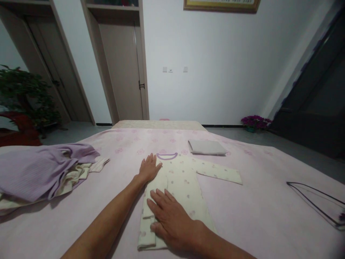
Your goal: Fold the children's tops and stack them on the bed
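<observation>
Pressing both hands flat, a person leans over a small cream top laid out near the middle of the bed, its purple-trimmed neck toward the far edge. The left hand lies open, fingers together, on the shoulder just beside the neck. The right hand is spread palm-down on the lower half, where one side of the top is folded inward over the body. Neither hand grips anything; both only rest on the cloth. One sleeve stretches out toward the bed's right edge. The top looks thin, soft and very light, likely to crease, slide on the pink sheet and flop when lifted. It is probably best taken by pinching the hem, the shoulder seams or the cuff of the outstretched sleeve. A folded grey cloth lies beyond it toward the far edge, a heap of purple and cream clothes sits near the left edge, and a wire hanger lies by the right edge.
</observation>
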Tool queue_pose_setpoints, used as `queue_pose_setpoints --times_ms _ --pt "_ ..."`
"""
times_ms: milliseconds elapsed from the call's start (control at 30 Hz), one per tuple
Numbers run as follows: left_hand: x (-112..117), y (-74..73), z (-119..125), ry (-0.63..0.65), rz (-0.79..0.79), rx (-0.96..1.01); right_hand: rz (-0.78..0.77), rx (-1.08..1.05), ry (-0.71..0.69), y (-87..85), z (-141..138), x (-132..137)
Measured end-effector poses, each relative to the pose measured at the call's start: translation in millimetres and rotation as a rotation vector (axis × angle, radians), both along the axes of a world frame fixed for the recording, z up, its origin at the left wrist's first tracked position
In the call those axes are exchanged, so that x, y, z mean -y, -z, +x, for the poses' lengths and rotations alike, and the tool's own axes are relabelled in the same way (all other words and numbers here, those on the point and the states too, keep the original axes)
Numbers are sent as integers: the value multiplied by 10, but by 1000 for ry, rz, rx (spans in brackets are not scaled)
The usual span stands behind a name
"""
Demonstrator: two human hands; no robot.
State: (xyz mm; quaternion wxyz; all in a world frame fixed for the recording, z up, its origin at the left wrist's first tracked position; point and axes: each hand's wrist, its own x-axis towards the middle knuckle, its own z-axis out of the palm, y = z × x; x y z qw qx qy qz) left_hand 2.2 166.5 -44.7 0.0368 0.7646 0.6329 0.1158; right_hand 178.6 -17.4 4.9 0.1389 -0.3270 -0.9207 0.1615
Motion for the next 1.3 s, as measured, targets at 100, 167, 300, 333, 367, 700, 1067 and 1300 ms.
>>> queue_pose_setpoints --times_ms 100,167,300,333,367,700,1067,1300 --pt "75 -105 50 -39 19 -11 -81 27 -35 -54 48 114" --pt "196 -198 106 -51 51 -20 -92 -3 -52 -64 87 187" --pt "716 -282 176 124 108 16 -30 -167 -71 5 312 194" --pt "896 -262 170 198 104 39 -2 -217 -30 29 420 145" --pt "1082 -227 153 276 91 60 27 -259 28 49 553 73" --pt "1960 -52 -25 415 -86 107 185 143 1171 -6 2358 -949" --pt "1723 -410 172 400 -85 469 -152 -13 1323 -368 2672 -1211" --pt "1388 -900 843 342 -426 1322 -327 -495 931 -724 1504 -1280"
